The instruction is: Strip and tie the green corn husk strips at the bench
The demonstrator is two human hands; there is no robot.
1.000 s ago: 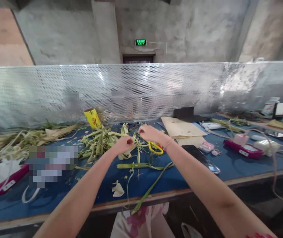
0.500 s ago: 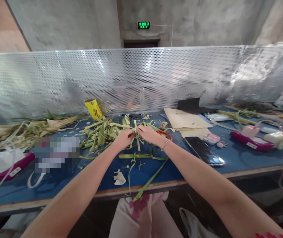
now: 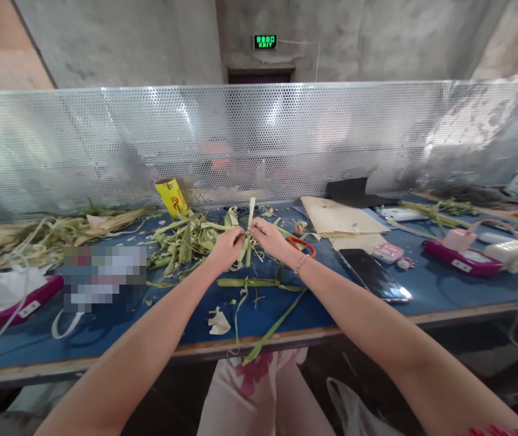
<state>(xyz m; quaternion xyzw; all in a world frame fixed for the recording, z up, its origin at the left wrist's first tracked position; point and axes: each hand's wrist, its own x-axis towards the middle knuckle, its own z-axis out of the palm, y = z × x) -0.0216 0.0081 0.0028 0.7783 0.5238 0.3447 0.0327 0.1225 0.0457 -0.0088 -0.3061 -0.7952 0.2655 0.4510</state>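
Note:
My left hand (image 3: 229, 247) and my right hand (image 3: 270, 237) meet over the blue tabletop, fingers pinched together. Between them a pale green leaf strip (image 3: 252, 212) stands upright, its lower end hanging below the fingertips. Both hands grip this strip. Left of my left hand spreads a heap of green stalks and curled leaves (image 3: 183, 242). Orange-red scissor-like handles (image 3: 304, 245) show partly behind my right wrist. Nearer me lie a flat green stalk piece (image 3: 259, 283), a long leaf strip (image 3: 274, 327) reaching over the table edge, and a pale dry scrap (image 3: 219, 321).
A yellow can-like container (image 3: 172, 198) leans near the perforated metal screen (image 3: 263, 133). Dry husks (image 3: 81, 230) lie at the left. To the right are brown paper sheets (image 3: 338, 218), a black phone (image 3: 372, 275), a pink earphone case (image 3: 388, 253) and purple power strips (image 3: 463, 260) with cables.
The leaf strip between my fingers now points up, taller than before. My left hand has turned slightly and my right hand has risen a little.

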